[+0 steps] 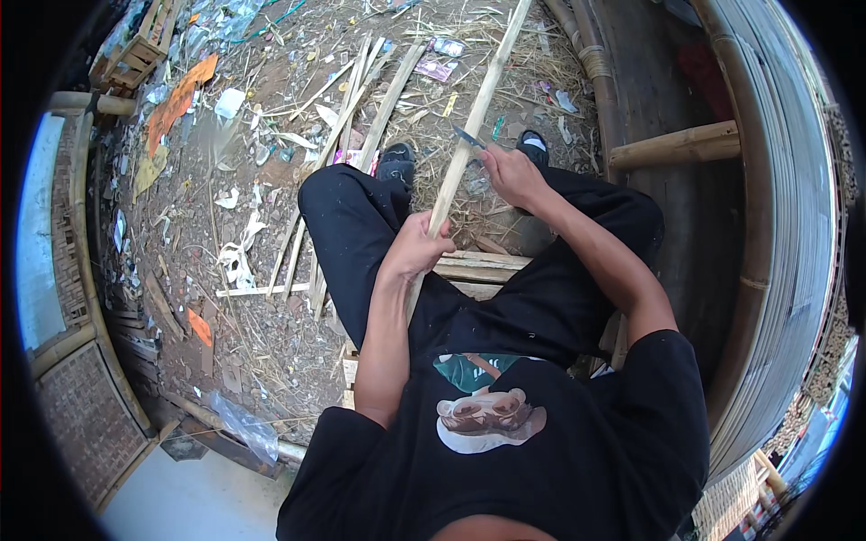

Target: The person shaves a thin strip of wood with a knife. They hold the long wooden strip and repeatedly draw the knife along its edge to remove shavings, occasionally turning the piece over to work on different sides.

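A long, pale bamboo strip (465, 149) runs from between my thighs up past the top edge of the picture. My left hand (419, 245) is wrapped around its lower part. In my right hand (514, 176) is a knife (468, 137), its handle mostly hidden by the fingers. The blade points left and lies across the strip, at or just over its surface, well above my left hand. Both forearms reach forward over my dark trousers.
Several bamboo strips (394, 104) lie on the littered ground by my left leg. Wooden slats (483, 264) show between my thighs. A bamboo-framed structure (677, 144) stands close on the right, a wooden crate (142, 47) at far left. A clear plastic bag (245, 427) lies lower left.
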Demonstrator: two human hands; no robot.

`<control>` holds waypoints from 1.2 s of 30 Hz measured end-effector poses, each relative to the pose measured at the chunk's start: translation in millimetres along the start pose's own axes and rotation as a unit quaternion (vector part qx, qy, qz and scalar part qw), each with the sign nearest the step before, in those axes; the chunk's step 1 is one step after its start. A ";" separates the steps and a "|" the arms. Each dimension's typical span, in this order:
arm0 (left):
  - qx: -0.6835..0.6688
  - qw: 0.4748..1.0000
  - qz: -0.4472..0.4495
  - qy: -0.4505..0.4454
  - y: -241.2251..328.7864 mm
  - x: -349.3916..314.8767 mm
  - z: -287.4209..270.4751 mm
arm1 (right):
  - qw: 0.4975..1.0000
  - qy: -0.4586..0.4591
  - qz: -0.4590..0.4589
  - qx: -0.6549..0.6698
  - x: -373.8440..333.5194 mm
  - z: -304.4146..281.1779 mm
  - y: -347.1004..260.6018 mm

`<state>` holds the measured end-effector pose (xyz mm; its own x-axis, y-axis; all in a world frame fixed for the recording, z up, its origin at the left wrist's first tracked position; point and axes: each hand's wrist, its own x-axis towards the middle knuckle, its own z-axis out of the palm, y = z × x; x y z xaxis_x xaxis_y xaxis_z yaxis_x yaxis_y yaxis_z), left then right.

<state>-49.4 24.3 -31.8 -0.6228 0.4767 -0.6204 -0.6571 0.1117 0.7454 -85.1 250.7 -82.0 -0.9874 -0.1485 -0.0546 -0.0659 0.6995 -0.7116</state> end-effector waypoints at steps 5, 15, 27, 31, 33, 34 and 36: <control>-0.025 1.000 -0.003 -0.015 2.6 -1.4 -0.6 | 0.998 -0.031 -0.051 0.015 -25.5 13.7 -28.2; -0.024 0.999 0.013 -0.023 2.4 -3.2 -4.2 | 0.995 -0.003 -0.094 -0.043 -3.4 12.7 -14.8; -0.070 0.996 0.024 -0.054 2.5 -2.8 -6.0 | 0.997 0.035 -0.057 -0.027 11.3 -1.2 -7.8; -0.089 0.994 0.022 -0.067 3.1 -2.5 -7.9 | 0.996 0.024 -0.085 0.027 -8.7 17.3 -14.1; -0.080 0.995 0.027 -0.060 3.8 -2.1 -6.1 | 0.993 -0.002 -0.118 0.001 -14.0 19.9 -16.2; -0.070 0.996 0.029 -0.053 3.3 -4.0 -5.9 | 0.988 -0.028 -0.150 -0.022 -16.1 21.1 -18.1; -0.074 0.995 0.029 -0.054 4.1 -4.5 -6.8 | 0.995 0.047 -0.072 -0.048 13.2 0.5 -4.1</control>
<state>-52.2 16.6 -27.5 -0.6172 0.5710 -0.5414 -0.6816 -0.0444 0.7303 -97.8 245.6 -80.2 -0.9757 -0.1880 0.1121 -0.2158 0.7398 -0.6372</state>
